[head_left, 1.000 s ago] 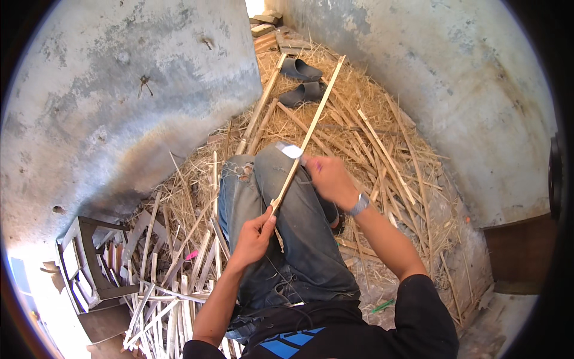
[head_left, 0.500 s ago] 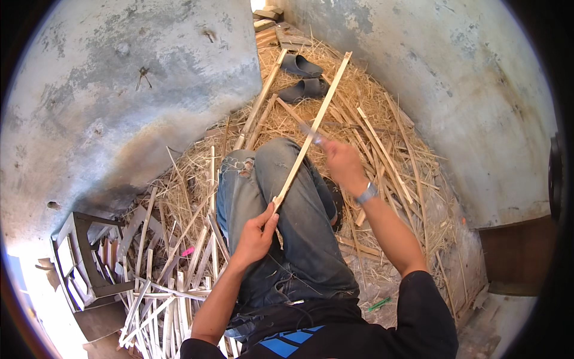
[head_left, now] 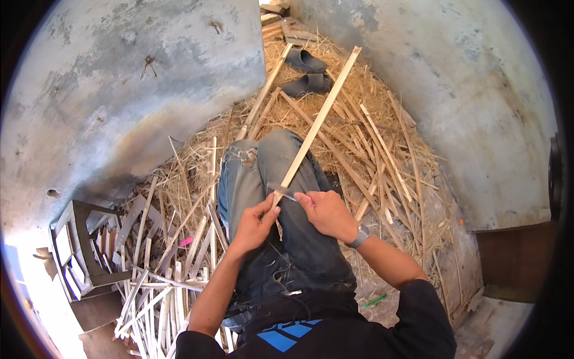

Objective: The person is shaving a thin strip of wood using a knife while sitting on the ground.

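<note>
A long pale strip of split wood or bamboo point(head_left: 323, 113) slants from my lap up toward the far right. My left hand point(head_left: 256, 224) is closed round its near end, thumb on top. In my right hand point(head_left: 330, 214) is a knife point(head_left: 283, 192) with a pinkish handle, mostly covered by my fingers. The knife's blade lies across the strip just beyond my left fingertips. Both hands are above my knees in worn jeans point(head_left: 287, 239).
Shavings and loose strips point(head_left: 382, 155) cover the floor ahead. Dark slippers point(head_left: 308, 84) lie at the far end. Cut strips point(head_left: 167, 311) pile up at lower left beside a broken frame point(head_left: 89, 257). A green object point(head_left: 375, 300) lies near my right side. Plastered walls point(head_left: 454, 107) rise on both sides.
My right hand has come back toward me along the strip, bringing the knife from partway up it to near my left hand. The left hand keeps its hold.
</note>
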Tool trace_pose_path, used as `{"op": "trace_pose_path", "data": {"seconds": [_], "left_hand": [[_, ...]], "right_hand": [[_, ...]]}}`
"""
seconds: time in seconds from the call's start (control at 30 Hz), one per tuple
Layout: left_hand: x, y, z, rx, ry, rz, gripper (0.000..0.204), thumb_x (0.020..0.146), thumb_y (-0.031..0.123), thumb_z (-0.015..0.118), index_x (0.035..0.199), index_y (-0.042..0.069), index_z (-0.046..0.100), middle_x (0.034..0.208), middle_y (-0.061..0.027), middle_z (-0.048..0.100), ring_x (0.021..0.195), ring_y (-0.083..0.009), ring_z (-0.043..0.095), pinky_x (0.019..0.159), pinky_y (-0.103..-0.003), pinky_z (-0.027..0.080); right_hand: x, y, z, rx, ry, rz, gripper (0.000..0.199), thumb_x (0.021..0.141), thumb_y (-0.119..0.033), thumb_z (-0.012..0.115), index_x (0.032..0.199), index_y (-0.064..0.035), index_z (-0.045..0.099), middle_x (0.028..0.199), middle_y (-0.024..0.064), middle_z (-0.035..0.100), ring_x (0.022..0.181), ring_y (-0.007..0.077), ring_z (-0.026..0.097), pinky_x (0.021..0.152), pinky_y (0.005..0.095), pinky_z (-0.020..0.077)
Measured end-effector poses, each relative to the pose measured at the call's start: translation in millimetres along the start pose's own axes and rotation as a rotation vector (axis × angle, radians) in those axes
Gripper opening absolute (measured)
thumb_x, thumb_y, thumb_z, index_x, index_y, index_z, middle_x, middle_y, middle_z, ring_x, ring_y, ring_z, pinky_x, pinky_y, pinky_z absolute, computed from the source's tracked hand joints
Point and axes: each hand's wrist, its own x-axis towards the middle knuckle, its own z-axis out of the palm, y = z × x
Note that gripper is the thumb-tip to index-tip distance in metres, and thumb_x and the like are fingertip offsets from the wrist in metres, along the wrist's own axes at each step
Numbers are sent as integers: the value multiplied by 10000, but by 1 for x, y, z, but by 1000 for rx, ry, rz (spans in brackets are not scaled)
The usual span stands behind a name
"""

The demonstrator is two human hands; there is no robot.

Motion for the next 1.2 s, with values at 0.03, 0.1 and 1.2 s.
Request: {"op": "trace_pose_path", "data": {"seconds": [0.03,0.1,1.2], "left_hand": [[0,2,-1,27,-7,-30,511,1063,173,677,1499,-56,539,1003,30,668,845,-30,554,762,-212,468],[-3,8,0,122,26,-18,548,1037,186,710,1502,-48,538,1046,-27,720,871,-64,608,807,-238,502],[-145,8,-123,871,256,212,477,809,62,878,1267,30,750,733,-141,679,598,-257,679,564,-350,515]], "right_hand": [[0,1,-5,76,-26,17,567,1076,-431,556,754,22,671,681,292,615,660,485,643,602,522,489],[6,6,-19,174,-2,150,565,1074,-429,563,752,24,659,659,284,602,635,481,623,588,521,465],[36,88,-50,148,509,81,420,1053,-133,599,1470,-150,638,772,89,671,602,109,515,598,307,465]]}}
